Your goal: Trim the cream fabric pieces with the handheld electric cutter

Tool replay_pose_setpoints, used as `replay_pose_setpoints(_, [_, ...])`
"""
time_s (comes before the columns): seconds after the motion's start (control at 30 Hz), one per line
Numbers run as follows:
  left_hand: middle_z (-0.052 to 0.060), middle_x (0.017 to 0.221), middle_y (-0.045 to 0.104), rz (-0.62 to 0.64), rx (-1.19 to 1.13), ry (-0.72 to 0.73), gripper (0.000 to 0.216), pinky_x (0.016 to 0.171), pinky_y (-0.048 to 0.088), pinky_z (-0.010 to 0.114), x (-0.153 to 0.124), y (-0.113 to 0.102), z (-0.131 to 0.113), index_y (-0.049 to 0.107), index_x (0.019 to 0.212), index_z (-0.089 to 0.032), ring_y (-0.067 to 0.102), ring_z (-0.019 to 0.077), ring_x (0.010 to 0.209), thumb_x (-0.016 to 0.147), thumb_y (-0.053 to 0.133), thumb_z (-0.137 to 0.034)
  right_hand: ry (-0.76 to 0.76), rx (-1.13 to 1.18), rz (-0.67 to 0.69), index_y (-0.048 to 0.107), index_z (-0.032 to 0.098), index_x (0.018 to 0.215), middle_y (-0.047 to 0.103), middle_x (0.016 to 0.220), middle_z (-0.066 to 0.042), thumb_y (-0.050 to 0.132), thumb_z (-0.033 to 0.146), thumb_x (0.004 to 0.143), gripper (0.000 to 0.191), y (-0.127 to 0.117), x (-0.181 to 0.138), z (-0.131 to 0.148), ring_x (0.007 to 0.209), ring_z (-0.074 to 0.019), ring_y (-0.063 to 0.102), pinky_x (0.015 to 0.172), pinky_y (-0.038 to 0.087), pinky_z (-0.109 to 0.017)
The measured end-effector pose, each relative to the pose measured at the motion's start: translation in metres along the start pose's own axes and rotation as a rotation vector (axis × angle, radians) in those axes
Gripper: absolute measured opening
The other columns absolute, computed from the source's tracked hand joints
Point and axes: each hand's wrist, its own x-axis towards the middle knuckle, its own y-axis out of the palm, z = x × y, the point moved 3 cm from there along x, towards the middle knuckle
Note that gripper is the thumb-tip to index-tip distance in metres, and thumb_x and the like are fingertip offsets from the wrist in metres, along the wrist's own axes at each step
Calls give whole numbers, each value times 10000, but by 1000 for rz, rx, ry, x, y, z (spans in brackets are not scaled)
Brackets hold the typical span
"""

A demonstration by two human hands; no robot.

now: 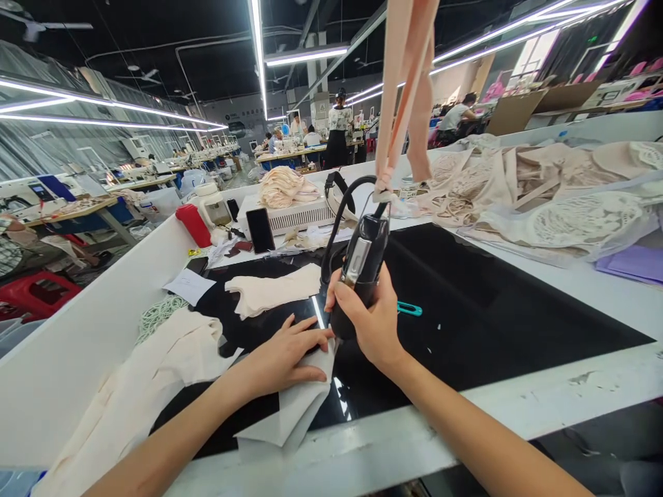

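My right hand [373,321] is wrapped round a black corded handheld power tool [364,252] with a metal plate on its side. The tool stands nearly upright, and its lower end is close to the folded pale fabric [305,404]; whether they touch is hidden. Pink straps [401,90] hang from above and are tied at the tool's top, beside its black cord [334,228]. My left hand [290,355] lies flat on the pale fabric with fingers spread, its fingertips by the tool's base. A cream fabric piece [274,288] lies just beyond, on the glossy black sheet [466,304].
A teal thread snipper [409,308] lies right of the tool. Cream cloth [160,366] and green cord [159,316] are at left. Behind stand a phone [260,230] and a white box [295,217] bearing stacked fabric. Beige garments [559,179] are heaped at right. A white side wall [103,331] borders the table.
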Motion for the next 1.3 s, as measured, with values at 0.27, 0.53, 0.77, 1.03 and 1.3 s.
replay_pose_setpoints(0.27, [72, 1423, 693, 6, 29, -26, 296, 1337, 113, 744, -4, -2, -6, 613, 1176, -258, 357, 338, 1631, 987, 825, -339, 16, -29, -3, 540, 273, 995, 627, 775, 77, 795, 345, 855, 300, 5, -3, -6, 586, -123, 617, 584, 562, -287])
replay_pose_setpoints(0.53, [104, 1452, 666, -14, 53, -1, 306, 1335, 121, 739, -3, -1, -3, 652, 1205, -245, 451, 340, 1564, 990, 818, -385, 28, -54, 17, 546, 282, 995, 586, 801, 56, 799, 395, 856, 310, 9, -7, -10, 676, -145, 573, 639, 549, -306])
replay_pose_setpoints(0.77, [91, 1493, 661, 23, 69, 38, 347, 1344, 44, 736, -2, -2, -3, 685, 1323, -269, 317, 349, 1649, 1004, 805, -334, 34, -41, 28, 544, 282, 1005, 620, 830, 49, 797, 377, 843, 316, 13, -9, -11, 697, -144, 589, 633, 553, -289])
replay_pose_setpoints(1.03, [74, 1441, 684, 34, 37, -4, 240, 1324, 77, 764, -3, -6, -6, 682, 1192, -255, 382, 350, 1611, 1006, 803, -347, 23, -20, 4, 547, 277, 999, 624, 794, 66, 807, 375, 847, 317, 10, -7, -8, 623, -132, 601, 603, 551, -295])
replay_pose_setpoints(1.3, [62, 1510, 656, 70, 7, -35, 248, 1319, 69, 765, -2, -6, -3, 657, 1190, -274, 249, 363, 1675, 1000, 805, -330, -10, 10, -35, 547, 269, 992, 638, 756, 83, 810, 344, 868, 301, 3, 1, -6, 555, -114, 621, 553, 551, -271])
